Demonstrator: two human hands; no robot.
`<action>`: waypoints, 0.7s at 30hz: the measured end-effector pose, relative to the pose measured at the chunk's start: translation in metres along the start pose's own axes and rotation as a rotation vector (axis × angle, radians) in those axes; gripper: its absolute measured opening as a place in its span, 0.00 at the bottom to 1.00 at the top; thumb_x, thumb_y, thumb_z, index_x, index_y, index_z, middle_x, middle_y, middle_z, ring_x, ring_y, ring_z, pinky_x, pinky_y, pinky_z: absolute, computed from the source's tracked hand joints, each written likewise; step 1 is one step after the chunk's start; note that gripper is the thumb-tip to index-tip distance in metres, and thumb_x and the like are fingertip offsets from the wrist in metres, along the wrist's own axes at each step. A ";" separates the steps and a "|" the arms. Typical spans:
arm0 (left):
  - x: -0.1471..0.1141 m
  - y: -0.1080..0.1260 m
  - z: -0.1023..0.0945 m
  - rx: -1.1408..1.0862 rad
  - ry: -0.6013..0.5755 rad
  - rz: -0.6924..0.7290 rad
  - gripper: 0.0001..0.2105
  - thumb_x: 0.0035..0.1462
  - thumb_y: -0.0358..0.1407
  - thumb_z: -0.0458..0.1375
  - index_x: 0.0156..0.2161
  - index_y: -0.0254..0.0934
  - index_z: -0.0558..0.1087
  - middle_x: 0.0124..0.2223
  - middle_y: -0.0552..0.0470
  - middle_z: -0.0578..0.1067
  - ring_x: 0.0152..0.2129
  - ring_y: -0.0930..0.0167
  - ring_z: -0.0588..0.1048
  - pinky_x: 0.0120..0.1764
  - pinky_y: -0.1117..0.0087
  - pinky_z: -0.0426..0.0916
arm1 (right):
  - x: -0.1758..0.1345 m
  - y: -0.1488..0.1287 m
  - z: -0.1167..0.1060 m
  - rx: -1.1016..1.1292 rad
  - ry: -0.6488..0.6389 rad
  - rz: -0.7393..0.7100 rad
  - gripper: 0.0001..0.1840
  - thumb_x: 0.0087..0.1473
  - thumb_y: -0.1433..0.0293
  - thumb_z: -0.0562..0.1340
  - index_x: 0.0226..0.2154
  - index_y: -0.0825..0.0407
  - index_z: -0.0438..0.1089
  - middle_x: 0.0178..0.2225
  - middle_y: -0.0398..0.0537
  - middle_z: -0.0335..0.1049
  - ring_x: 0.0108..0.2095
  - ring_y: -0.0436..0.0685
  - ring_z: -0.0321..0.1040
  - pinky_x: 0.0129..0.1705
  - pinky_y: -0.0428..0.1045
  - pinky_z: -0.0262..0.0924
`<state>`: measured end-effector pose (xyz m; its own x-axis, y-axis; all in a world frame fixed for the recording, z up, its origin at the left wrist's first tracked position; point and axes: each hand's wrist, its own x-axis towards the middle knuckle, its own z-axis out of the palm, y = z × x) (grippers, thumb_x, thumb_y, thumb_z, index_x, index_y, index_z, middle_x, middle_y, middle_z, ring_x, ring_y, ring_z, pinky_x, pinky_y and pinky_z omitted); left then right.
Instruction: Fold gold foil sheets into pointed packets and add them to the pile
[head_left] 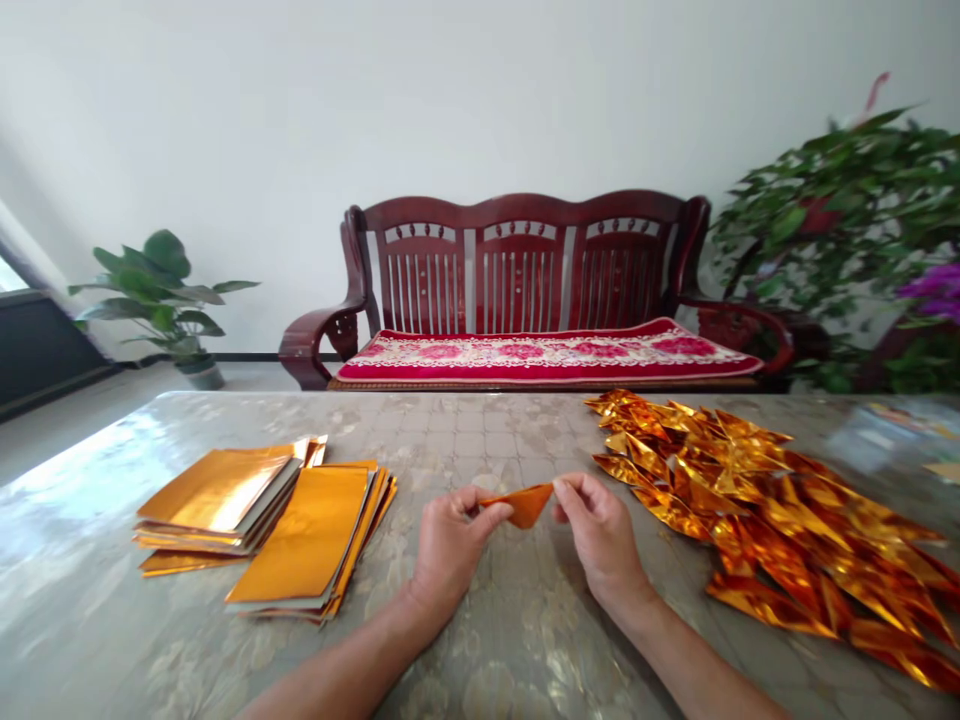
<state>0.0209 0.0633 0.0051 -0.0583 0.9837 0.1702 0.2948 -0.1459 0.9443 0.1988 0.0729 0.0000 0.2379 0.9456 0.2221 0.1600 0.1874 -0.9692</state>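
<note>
Between my two hands, above the middle of the table, is a small folded piece of gold foil paper (529, 506) with a pointed lower edge. My left hand (454, 540) pinches its left end between thumb and fingers. At the right end, the thumb and fingertips of my right hand (600, 535) grip the other corner. To the left lie two stacks of flat gold foil paper sheets, one farther back (214, 490) and one nearer (304, 530). A large heap of folded gold foil paper pieces (750, 500) spreads over the table's right side.
A patterned, shiny cover lies over the table (465, 430). A clear plastic bag (889, 435) rests at the far right. Beyond the table stand a dark red wooden bench (517, 215) with a red floral cushion (525, 350), a potted plant (161, 290) and leafy greenery (847, 200).
</note>
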 end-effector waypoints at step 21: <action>-0.008 0.016 0.003 0.356 -0.097 0.264 0.13 0.60 0.37 0.57 0.26 0.39 0.77 0.26 0.53 0.76 0.27 0.70 0.72 0.35 0.71 0.61 | -0.015 -0.009 0.009 -0.327 -0.202 -0.322 0.12 0.59 0.65 0.58 0.26 0.51 0.70 0.25 0.44 0.72 0.29 0.54 0.68 0.33 0.46 0.59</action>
<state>0.0284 0.0534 0.0177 0.1480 0.9253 0.3490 0.5978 -0.3649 0.7138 0.1854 0.0594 0.0050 -0.0578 0.8922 0.4480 0.4946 0.4154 -0.7634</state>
